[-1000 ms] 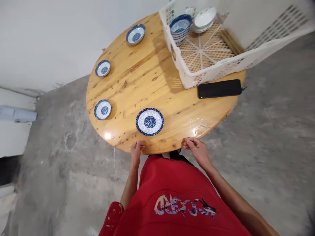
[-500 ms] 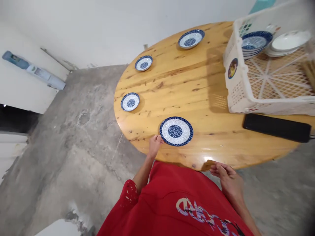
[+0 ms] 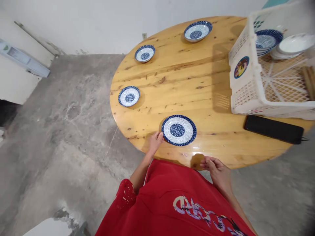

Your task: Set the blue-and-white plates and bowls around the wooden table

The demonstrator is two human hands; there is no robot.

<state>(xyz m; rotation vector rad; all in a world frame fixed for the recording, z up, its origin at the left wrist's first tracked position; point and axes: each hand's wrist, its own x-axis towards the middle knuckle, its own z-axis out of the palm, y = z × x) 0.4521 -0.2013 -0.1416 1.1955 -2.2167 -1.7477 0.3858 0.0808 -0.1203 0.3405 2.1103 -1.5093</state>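
A blue-and-white plate (image 3: 177,130) lies near the front edge of the round wooden table. At its left rim is my left hand (image 3: 156,141), thumb and fingers pinched on the edge. My right hand (image 3: 218,171) hovers by the table's front edge, to the lower right of the plate. Its fingers are loosely bent, with nothing visible in them. Farther round the table stand three similar dishes: one at the left (image 3: 129,96), another at the back left (image 3: 145,53) and a third at the back (image 3: 198,31).
On the right of the wooden table (image 3: 172,88) stands a white plastic crate (image 3: 246,95). Inside are stacked blue-rimmed bowls (image 3: 268,39), white dishes (image 3: 295,43) and wooden sticks (image 3: 308,82). A black phone-like slab (image 3: 273,129) lies before the crate. Grey floor surrounds the table's left side.
My right hand has moved left and slightly up, closer to the plate. My left hand stays at the plate's left rim. The view has shifted a little.
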